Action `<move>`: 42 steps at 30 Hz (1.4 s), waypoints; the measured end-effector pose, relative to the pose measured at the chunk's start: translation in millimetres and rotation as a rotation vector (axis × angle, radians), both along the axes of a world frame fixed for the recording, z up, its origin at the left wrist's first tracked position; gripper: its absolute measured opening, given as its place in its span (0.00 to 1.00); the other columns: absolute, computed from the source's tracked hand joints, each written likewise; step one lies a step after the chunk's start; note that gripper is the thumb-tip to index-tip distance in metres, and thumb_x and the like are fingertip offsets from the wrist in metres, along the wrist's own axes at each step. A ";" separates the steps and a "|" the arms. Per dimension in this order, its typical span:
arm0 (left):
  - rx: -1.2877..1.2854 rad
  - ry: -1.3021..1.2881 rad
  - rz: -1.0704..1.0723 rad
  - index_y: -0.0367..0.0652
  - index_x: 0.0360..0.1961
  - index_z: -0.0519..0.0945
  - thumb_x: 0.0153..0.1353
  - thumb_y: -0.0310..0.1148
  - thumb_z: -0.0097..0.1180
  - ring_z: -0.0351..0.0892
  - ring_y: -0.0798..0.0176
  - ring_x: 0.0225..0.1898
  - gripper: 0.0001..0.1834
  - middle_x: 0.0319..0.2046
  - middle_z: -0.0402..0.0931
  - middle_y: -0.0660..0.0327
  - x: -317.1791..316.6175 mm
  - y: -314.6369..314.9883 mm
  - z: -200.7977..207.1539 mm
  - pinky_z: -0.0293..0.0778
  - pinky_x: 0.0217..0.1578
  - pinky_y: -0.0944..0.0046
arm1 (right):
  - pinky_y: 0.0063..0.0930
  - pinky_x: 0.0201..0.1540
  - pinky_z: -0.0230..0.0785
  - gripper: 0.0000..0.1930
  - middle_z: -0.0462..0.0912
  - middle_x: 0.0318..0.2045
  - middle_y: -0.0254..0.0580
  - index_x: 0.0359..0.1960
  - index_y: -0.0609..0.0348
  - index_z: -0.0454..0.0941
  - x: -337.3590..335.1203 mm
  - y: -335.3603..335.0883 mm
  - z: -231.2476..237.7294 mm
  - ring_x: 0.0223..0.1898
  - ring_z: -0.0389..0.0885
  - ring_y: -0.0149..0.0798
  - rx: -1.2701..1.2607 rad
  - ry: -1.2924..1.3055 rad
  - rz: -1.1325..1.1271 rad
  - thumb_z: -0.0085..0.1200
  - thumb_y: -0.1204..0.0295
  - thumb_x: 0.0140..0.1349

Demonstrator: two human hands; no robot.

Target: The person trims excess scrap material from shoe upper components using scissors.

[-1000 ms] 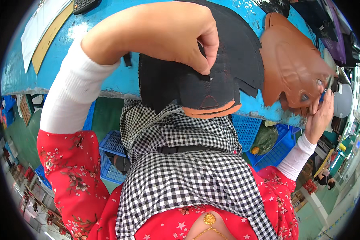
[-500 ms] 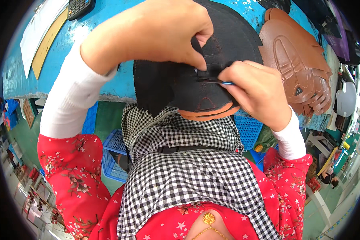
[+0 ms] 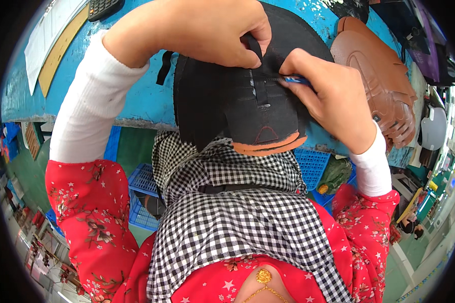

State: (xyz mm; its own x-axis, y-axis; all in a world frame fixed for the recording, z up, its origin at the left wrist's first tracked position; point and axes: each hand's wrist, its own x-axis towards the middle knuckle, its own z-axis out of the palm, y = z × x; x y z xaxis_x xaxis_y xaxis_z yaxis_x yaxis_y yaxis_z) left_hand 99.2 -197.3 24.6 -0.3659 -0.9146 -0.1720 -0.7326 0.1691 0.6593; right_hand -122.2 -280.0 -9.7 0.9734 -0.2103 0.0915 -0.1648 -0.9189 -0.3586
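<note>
A stack of black-backed panels (image 3: 202, 106) with orange-brown edges lies at the front of the blue table, partly overhanging it. My left hand (image 3: 227, 35) is closed, pinching a narrow black strip (image 3: 255, 48) between thumb and fingers above the top panel. A flat length of black strip (image 3: 261, 92) lies along that panel, just below the pinch. My right hand (image 3: 331, 93) grips a thin tool with a blue handle (image 3: 297, 80); its tip reaches toward the strip, and its exact kind is unclear.
Brown leather panels (image 3: 361, 60) are stacked at the right. Another black strip end (image 3: 164, 68) lies left of the panels. At the far left are a calculator (image 3: 103, 7), white paper (image 3: 48, 40) and a yellow ruler-like strip (image 3: 60, 53). Blue baskets (image 3: 311, 166) stand below the table.
My right hand has moved up with the tool, away from the lower strip. My left hand still pinches the strip, and the panels have shifted slightly to the right.
</note>
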 end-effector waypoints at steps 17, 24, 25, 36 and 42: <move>0.201 0.306 0.057 0.37 0.35 0.81 0.61 0.33 0.57 0.75 0.68 0.29 0.09 0.25 0.80 0.59 15.3 -4.3 -30.8 0.71 0.32 0.64 | 0.31 0.28 0.72 0.08 0.80 0.27 0.42 0.38 0.59 0.76 1.1 14.8 23.4 0.27 0.82 0.43 -0.022 -0.055 -0.022 0.60 0.74 0.58; -0.026 0.380 0.287 0.35 0.39 0.83 0.60 0.33 0.61 0.75 0.74 0.29 0.12 0.25 0.81 0.63 12.4 -9.2 -19.8 0.71 0.33 0.71 | 0.25 0.15 0.69 0.22 0.78 0.26 0.50 0.46 0.69 0.72 16.4 78.0 -0.1 0.16 0.78 0.30 -0.468 0.121 -0.037 0.60 0.69 0.51; -0.071 0.422 0.334 0.36 0.40 0.83 0.61 0.34 0.61 0.73 0.77 0.26 0.12 0.24 0.80 0.65 19.6 -12.7 -32.2 0.69 0.28 0.74 | 0.25 0.15 0.69 0.22 0.78 0.26 0.50 0.46 0.69 0.72 16.8 78.8 0.3 0.16 0.78 0.30 -0.467 0.118 -0.043 0.60 0.69 0.51; 0.162 0.302 0.595 0.37 0.41 0.80 0.65 0.32 0.57 0.69 0.82 0.23 0.09 0.28 0.82 0.65 12.0 -0.1 15.1 0.63 0.23 0.79 | 0.37 0.58 0.65 0.32 0.79 0.45 0.51 0.58 0.61 0.74 -100.1 -33.8 19.1 0.50 0.75 0.53 -0.432 -0.213 -0.453 0.54 0.75 0.44; 0.085 0.269 0.041 0.37 0.28 0.83 0.51 0.30 0.65 0.79 0.67 0.28 0.08 0.23 0.81 0.61 -15.2 -5.2 -28.3 0.73 0.34 0.68 | 0.17 0.24 0.57 0.15 0.77 0.40 0.38 0.55 0.63 0.71 -196.6 -65.9 9.9 0.23 0.67 0.24 0.835 -0.650 -0.976 0.41 0.67 0.75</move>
State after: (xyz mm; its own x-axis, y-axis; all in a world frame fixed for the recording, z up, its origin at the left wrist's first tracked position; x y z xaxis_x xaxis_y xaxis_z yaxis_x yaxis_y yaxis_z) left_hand 84.0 -202.5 -3.7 -0.3716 -0.9161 -0.1505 -0.5344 0.0785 0.8416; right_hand -318.8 -346.0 0.3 0.2463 -0.9689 -0.0248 -0.1951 -0.0245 -0.9805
